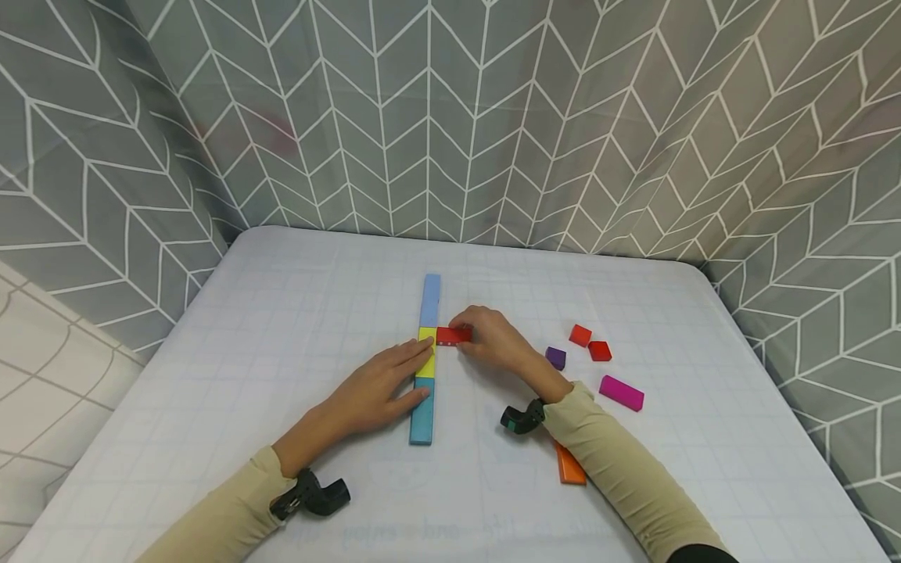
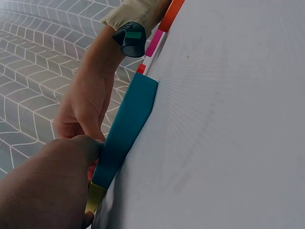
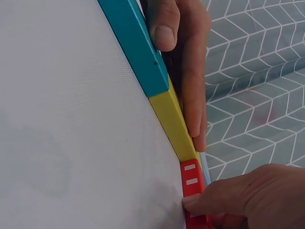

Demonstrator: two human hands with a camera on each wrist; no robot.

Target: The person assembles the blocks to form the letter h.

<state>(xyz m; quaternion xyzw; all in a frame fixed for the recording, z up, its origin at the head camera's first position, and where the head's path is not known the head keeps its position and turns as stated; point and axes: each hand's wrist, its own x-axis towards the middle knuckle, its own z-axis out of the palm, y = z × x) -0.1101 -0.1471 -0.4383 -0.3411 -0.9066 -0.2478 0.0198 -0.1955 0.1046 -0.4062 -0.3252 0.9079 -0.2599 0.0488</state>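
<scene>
A row of blocks lies on the white table: light blue (image 1: 430, 301) at the far end, yellow (image 1: 426, 366) in the middle, teal (image 1: 421, 422) nearest. My left hand (image 1: 373, 387) rests on this row with its fingers fairly straight. Its fingertips touch the yellow block and its thumb the teal one. On the right side of the row, a red block (image 3: 190, 174) with small white squares along its side meets the yellow block, forming a branch. My right hand (image 1: 496, 340) pinches the outer end of that red block between thumb and fingers.
Right of my right hand lie a purple cube (image 1: 556, 358), a red cube (image 1: 580, 335), another red cube (image 1: 601, 351) and a magenta bar (image 1: 622, 393). My right forearm partly covers an orange block (image 1: 572, 469). A grey patterned curtain (image 1: 450, 117) stands behind the table (image 1: 317, 274).
</scene>
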